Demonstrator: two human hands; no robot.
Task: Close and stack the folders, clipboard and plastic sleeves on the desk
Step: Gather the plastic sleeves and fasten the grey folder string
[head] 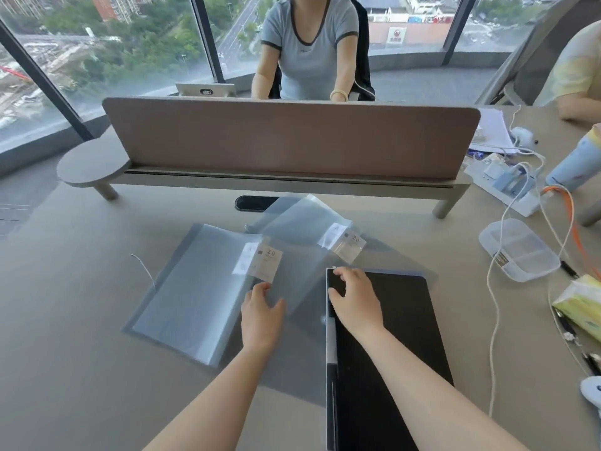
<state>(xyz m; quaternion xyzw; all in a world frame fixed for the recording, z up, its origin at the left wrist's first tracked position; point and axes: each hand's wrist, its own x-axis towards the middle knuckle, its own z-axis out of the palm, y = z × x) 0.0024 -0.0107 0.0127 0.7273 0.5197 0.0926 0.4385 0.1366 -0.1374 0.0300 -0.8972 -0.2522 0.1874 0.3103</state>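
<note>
A translucent grey display folder (pixel 192 288) with a white "20" label lies open on the desk, left of centre. A second translucent folder (pixel 302 229), also labelled "20", lies behind it, tilted. A black folder (pixel 396 320) lies at the right, its spine toward the middle. My left hand (pixel 260 317) rests on a clear plastic sheet at the first folder's right edge, fingers spread. My right hand (pixel 354 297) lies on the black folder's top left corner, fingers curled over its edge.
A brown divider screen (pixel 292 138) on a low shelf runs across the desk behind the folders. At the right lie a clear plastic box (pixel 520 252), a power strip (pixel 504 183) with cables, a tissue pack (pixel 582 301) and a blue bottle (pixel 575 164). A person sits opposite.
</note>
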